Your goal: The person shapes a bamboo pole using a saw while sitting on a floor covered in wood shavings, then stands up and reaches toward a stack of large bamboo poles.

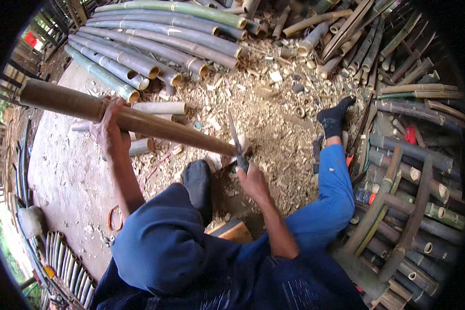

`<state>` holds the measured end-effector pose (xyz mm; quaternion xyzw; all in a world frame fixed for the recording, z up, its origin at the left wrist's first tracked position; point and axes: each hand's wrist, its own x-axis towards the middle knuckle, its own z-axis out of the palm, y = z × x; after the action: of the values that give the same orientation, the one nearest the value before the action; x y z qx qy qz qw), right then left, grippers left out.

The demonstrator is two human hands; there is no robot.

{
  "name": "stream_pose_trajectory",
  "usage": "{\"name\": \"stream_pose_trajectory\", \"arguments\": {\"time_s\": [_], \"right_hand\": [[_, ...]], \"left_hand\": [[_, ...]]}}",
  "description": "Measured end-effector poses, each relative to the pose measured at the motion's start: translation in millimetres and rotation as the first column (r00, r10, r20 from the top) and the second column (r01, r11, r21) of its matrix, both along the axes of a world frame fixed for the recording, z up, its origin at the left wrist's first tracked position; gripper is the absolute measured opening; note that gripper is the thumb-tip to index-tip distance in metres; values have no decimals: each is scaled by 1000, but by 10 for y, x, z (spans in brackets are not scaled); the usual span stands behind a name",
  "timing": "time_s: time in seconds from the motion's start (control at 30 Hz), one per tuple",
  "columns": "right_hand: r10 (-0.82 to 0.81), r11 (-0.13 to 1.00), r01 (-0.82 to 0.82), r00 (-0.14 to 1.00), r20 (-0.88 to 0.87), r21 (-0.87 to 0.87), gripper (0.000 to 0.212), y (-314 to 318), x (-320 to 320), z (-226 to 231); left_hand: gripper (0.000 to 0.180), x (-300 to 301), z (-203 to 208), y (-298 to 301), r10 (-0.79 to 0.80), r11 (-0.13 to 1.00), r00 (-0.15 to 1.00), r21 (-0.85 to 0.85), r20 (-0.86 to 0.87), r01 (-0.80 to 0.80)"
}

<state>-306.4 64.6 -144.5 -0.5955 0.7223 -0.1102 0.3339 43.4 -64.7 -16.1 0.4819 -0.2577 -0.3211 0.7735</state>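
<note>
A long brown bamboo pole [175, 135] slants across in front of me, its thicker end up at the left and its other end low near the middle. My left hand [108, 126] is wrapped round the pole toward its thick end. In my right hand [253, 182] is the dark handle of a long-bladed knife. The narrow knife blade [234, 129] points away from me and crosses close by the pole's lower end. Whether the blade touches the bamboo I cannot tell. Beneath that end lies a pale block, partly hidden.
Long bamboo poles [165, 44] lie side by side at the far left. Short cut bamboo pieces [157, 108] rest under the held pole. Wood chips [274, 124] cover the ground. More bamboo [423, 225] is stacked at the right, beside a wooden frame [380, 206]. My stockinged feet flank the work.
</note>
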Motion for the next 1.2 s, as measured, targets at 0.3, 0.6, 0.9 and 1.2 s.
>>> {"name": "stream_pose_trajectory", "arguments": {"time_s": [0.3,0.6,0.9,1.2], "right_hand": [[-75,997,72,992,-104,-32,44,110,20,-233],[-33,942,129,955,295,-311,46,-32,36,758],[8,1000,-9,998,56,14,48,-7,-16,234],[-113,987,118,992,57,-105,46,174,-153,-299]], "left_hand": [[38,-24,-8,-5,-33,997,999,68,35,31],[51,327,-61,379,-330,941,937,-30,116,336],[69,-81,222,334,245,969,967,-21,-67,-247],[51,-394,409,305,260,937,951,193,167,-290]]}}
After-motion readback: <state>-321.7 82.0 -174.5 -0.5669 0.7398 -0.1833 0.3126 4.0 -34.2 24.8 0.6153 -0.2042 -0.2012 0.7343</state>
